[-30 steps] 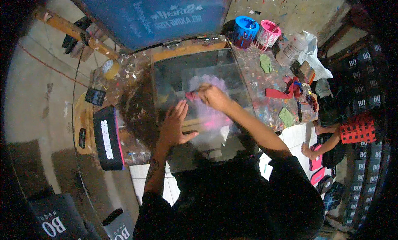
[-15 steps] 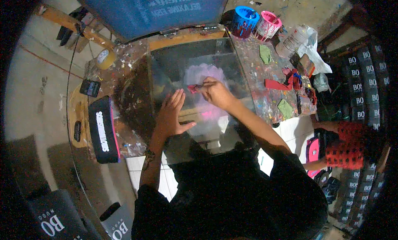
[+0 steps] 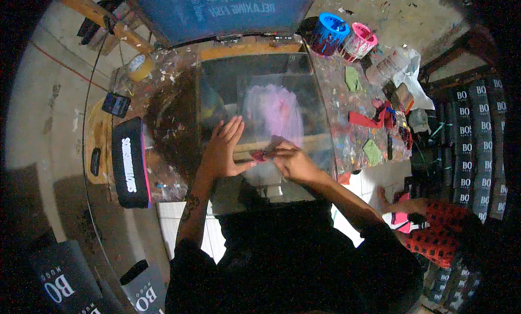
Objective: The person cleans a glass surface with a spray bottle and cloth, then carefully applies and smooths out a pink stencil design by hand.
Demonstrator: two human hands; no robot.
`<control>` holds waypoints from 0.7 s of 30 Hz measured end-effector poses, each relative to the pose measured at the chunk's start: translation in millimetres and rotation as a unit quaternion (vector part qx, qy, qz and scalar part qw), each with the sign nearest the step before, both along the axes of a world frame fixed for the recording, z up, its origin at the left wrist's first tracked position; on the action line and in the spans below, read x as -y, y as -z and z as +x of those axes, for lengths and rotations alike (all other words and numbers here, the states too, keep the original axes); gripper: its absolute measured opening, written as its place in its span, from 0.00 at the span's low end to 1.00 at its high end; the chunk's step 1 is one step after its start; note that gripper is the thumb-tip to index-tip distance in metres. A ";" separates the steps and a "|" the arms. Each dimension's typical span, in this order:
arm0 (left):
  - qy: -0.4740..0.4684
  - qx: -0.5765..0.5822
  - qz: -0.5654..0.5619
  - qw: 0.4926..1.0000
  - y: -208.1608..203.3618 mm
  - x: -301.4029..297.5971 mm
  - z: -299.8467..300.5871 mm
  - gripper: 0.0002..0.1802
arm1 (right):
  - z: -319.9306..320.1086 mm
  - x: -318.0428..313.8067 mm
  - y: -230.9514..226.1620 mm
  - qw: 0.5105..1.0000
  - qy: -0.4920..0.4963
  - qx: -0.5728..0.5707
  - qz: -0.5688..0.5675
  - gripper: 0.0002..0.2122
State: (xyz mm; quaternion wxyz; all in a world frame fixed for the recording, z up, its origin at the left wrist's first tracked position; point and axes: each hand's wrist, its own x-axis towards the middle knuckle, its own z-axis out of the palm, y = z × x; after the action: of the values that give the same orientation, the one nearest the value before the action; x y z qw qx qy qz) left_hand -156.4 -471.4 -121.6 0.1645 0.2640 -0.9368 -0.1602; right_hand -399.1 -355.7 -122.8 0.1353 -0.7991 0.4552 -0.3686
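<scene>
My left hand [image 3: 221,148] lies flat, fingers stretched and thumb apart, on the left part of a dark glassy plate [image 3: 217,70]. A pale pink-purple smear [image 3: 271,105] covers the middle of that plate. Pinched in my right hand [image 3: 293,160] is a small dark-pink rag [image 3: 259,155], pressed on the plate just below the smear and close to my left thumb. The fingertips partly hide the rag. Behind the plate a blue printing screen [image 3: 233,15] in a frame stands tilted up.
Blue [image 3: 330,34] and pink [image 3: 359,42] paint buckets stand at the back right. Green [image 3: 372,151] and red [image 3: 362,120] cloth scraps lie on the stained table. To the left are a tape roll [image 3: 140,67] and a black printed strip [image 3: 131,162]. Another person's red-patterned sleeve [image 3: 434,249] is at right.
My right hand has drawn the rag down the plate toward me. The left hand stays flat in place. The other person's arms at the right have shifted lower.
</scene>
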 end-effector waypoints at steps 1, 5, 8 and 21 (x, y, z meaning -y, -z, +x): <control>0.001 0.001 0.011 1.000 -0.9 -0.5 -1.0 0.60 | -13.9 8.5 -1.0 1.000 0.002 -0.001 -0.001 0.06; -0.002 -0.011 0.016 1.000 2.2 -1.8 1.3 0.61 | -23.3 15.3 4.6 0.983 0.076 -0.100 0.131 0.13; 0.009 0.014 0.018 1.000 -0.3 0.9 -1.6 0.61 | -11.6 -26.3 30.5 0.996 0.046 -0.069 -0.032 0.06; -0.002 -0.024 0.009 1.000 -0.5 -1.7 -3.9 0.58 | -57.7 5.5 6.5 0.989 0.091 -0.091 0.074 0.05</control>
State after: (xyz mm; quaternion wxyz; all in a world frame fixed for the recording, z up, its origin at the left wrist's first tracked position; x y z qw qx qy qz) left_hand -160.3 -469.7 -121.1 0.1849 0.2636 -0.9305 -0.1745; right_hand -456.8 -361.3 -129.3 0.1179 -0.7723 0.5624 -0.2707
